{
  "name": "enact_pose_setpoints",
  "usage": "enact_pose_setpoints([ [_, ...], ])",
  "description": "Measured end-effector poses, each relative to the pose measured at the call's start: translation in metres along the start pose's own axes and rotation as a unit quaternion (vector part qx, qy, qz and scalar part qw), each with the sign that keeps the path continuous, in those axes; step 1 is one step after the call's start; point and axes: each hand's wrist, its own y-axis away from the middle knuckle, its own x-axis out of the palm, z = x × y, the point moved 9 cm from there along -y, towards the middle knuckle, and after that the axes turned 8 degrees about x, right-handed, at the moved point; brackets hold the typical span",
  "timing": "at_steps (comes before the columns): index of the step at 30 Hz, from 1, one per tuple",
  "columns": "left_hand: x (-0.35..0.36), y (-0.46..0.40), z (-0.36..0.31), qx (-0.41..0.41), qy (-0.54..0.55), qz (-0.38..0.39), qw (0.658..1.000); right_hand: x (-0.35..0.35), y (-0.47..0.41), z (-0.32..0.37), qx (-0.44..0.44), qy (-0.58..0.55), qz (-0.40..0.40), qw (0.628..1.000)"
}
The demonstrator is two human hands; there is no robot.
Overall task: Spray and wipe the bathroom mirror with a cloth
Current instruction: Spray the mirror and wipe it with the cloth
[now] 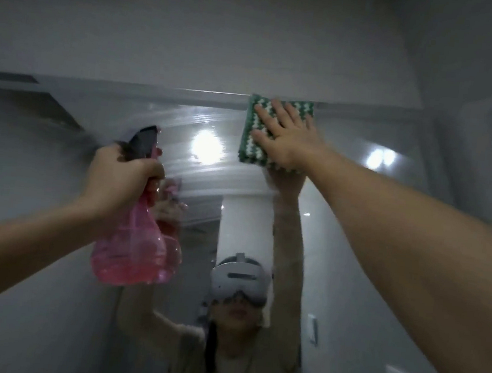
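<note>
The bathroom mirror (81,260) fills the lower part of the head view, with wet streaks across its upper band. My right hand (285,139) lies flat with straight fingers on a green-and-white cloth (250,144), pressing it against the glass just under the mirror's top edge. My left hand (119,180) grips the neck of a pink spray bottle (133,250) with a dark trigger head, held up in front of the mirror at the left. The bottle's lower part holds pink liquid.
The mirror's top frame (157,92) runs across the view, with plain white wall above. The mirror reflects a person with a headset, both raised arms, two ceiling lights and a wall switch. A white side wall (488,89) closes in at the right.
</note>
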Motion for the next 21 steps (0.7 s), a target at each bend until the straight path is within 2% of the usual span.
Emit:
enact_pose_setpoints([
  [6,0.101,0.012,-0.037,-0.012,0.07,0.056,0.996,-0.003,0.026,-0.14,0.101,-0.021,0.013,0.995],
  [11,0.155,0.02,-0.042,-0.051,0.111,0.051,0.991,0.004,0.054,-0.222,0.152,-0.004,0.038,0.988],
  [16,0.182,0.029,-0.034,-0.087,0.137,0.049,0.986,0.005,0.06,-0.247,0.167,-0.003,0.05,0.985],
  [21,0.166,0.026,-0.032,-0.095,0.147,0.028,0.984,0.0,0.051,-0.215,0.208,-0.028,0.012,0.978],
])
